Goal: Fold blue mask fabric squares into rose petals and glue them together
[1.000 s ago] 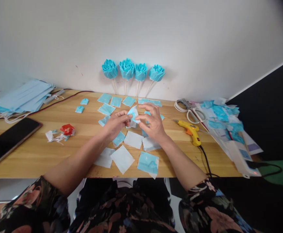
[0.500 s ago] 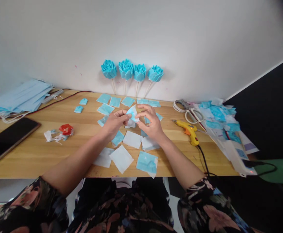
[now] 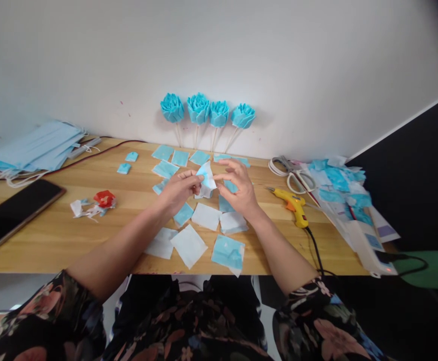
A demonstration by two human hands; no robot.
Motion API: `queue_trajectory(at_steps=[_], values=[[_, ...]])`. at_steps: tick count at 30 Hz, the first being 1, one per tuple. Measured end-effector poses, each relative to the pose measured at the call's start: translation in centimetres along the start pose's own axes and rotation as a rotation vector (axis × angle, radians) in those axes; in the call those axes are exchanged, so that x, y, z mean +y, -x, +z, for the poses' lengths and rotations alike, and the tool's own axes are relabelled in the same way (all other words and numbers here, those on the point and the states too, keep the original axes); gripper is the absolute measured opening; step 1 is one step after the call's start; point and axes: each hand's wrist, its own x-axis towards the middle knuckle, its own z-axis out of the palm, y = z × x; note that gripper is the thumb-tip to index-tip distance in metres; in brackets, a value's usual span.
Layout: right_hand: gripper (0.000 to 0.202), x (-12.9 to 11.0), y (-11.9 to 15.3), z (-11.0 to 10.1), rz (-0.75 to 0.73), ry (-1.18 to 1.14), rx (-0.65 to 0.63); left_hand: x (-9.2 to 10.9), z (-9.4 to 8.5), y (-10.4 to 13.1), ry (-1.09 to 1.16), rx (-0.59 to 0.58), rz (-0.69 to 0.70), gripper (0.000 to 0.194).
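Observation:
My left hand (image 3: 183, 188) pinches a small blue-and-white fabric piece (image 3: 206, 176) between thumb and fingers, holding it above the middle of the table. Just to its right is my right hand (image 3: 237, 186), with thumb and fingers apart. Its index fingertip is at the piece's right edge; whether it touches, I cannot tell. Below and around both hands lie several cut squares, some blue like the one at the front (image 3: 228, 252), others white like the tilted square (image 3: 189, 246). Part of the spread is hidden under my hands.
Several blue fabric roses (image 3: 198, 109) on sticks lean against the wall. A yellow glue gun (image 3: 294, 203), white-handled scissors (image 3: 300, 181), scraps (image 3: 335, 175) and a power strip (image 3: 369, 248) are right. Left are face masks (image 3: 38, 145), a phone (image 3: 19, 213), a red crumpled piece (image 3: 105, 199) and folded petals (image 3: 124, 168).
My right hand has drawn slightly right and its fingers have spread from the fabric piece. My left hand still pinches it. The whole view has shifted a little.

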Motion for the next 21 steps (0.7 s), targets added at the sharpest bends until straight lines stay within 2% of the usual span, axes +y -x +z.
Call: queue_trajectory(at_steps=[5,11,21], values=[[0.025,-0.09,0.04,0.06,-0.028,-0.03,-0.018,-0.15,0.0,0.01,-0.016,-0.003,-0.005,0.024],[0.023,-0.1,0.15,0.09,0.02,-0.046,-0.047,-0.23,-0.11,-0.03,-0.042,-0.007,-0.011,0.026],[0.007,-0.57,0.19,0.29,0.206,-0.178,-0.003,-0.18,0.14,0.08,-0.063,0.01,0.011,0.023]])
